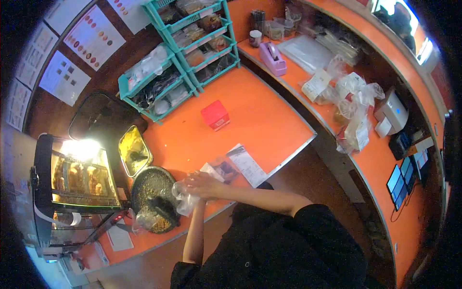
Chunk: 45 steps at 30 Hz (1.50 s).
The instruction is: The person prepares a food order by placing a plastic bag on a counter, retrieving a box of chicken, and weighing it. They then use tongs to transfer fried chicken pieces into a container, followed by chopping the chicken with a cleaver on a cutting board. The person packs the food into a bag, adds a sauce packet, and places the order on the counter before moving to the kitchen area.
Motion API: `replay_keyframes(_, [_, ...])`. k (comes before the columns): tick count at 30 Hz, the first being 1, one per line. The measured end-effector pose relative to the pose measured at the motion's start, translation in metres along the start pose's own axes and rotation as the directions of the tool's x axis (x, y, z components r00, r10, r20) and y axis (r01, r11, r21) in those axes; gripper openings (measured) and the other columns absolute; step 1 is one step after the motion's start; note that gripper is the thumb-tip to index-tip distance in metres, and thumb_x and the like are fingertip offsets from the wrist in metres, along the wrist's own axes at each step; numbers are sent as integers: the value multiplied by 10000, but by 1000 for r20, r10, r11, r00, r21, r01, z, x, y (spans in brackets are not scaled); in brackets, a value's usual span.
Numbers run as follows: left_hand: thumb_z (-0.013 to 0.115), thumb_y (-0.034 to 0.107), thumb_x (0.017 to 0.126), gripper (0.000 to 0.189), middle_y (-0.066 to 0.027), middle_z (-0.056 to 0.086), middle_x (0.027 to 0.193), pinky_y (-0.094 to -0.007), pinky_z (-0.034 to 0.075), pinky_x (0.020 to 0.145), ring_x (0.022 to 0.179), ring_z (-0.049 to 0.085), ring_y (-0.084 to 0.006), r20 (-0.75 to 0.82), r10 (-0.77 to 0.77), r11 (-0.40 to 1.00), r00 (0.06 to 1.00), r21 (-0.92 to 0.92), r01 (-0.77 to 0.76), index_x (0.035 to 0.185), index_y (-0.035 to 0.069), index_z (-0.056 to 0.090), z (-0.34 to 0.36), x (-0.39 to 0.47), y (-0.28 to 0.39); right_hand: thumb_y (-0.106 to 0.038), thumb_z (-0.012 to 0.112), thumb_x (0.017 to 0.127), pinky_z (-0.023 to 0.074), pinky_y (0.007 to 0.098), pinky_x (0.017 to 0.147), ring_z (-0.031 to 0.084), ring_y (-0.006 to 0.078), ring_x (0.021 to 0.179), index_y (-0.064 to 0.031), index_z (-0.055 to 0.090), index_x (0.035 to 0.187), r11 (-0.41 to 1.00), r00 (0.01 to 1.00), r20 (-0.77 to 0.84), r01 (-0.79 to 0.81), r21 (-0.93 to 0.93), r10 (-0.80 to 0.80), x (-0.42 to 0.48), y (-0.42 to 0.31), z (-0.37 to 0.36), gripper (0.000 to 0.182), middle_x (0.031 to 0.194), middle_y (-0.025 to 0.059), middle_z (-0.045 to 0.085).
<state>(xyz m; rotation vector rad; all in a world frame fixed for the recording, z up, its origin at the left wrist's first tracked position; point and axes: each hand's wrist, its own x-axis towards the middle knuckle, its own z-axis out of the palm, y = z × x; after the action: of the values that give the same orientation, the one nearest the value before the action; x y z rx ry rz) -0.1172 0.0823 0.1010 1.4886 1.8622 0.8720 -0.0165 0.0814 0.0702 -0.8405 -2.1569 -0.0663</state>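
My right hand [204,185] reaches in from the right and lies over my left hand, above the counter's near edge. A crumpled clear plastic bag [186,203] bulges out beside the fingers, gripped at my right hand. Of my left hand [203,199], only a little shows beneath the right one; its fingers are hidden. Just beyond the hands lies a clear bag with dark contents [225,169], next to a printed paper slip [248,165]. To the left is a round dark stone-like bowl [139,195] with crumbly brown food and a dark utensil in it.
A red box [215,115] stands on the orange counter [260,119]. Behind are teal stacked baskets [191,77]. At left are a metal tray with yellow contents [124,164] and a lit glass food warmer [85,206]. The right shelf holds a purple tape dispenser [273,61], packed bags [352,94] and a printer [393,110].
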Motion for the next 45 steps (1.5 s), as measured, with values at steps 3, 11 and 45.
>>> replay_keyframes(3, [476,374,924,471,-148,611,1020,-376,527,779,898,628,-259,13,-39,998,999,-49,40,1218,5,484,8,6,-10,-165,468,881,246,501,1082,337,328,1328,-112,409,1363,976,911,364,-217,26,193,24,-23,-98,488,1393,159,406])
replay_keyframes(11, [472,337,929,375,-103,671,825,-303,575,620,663,669,-195,547,-126,475,827,-699,535,1099,15,563,-83,13,78,-219,633,777,231,528,1088,238,230,1416,-196,236,1481,989,933,341,-79,-122,116,-30,18,-191,809,1540,64,236])
replay_keyframes(45, [510,239,893,269,-119,647,849,-398,493,755,784,614,-274,-173,184,981,968,-25,-191,939,-7,610,9,-6,-29,-87,520,885,453,353,730,584,217,816,-20,580,919,172,-6,-889,-981,95,457,-208,79,-429,96,841,97,599])
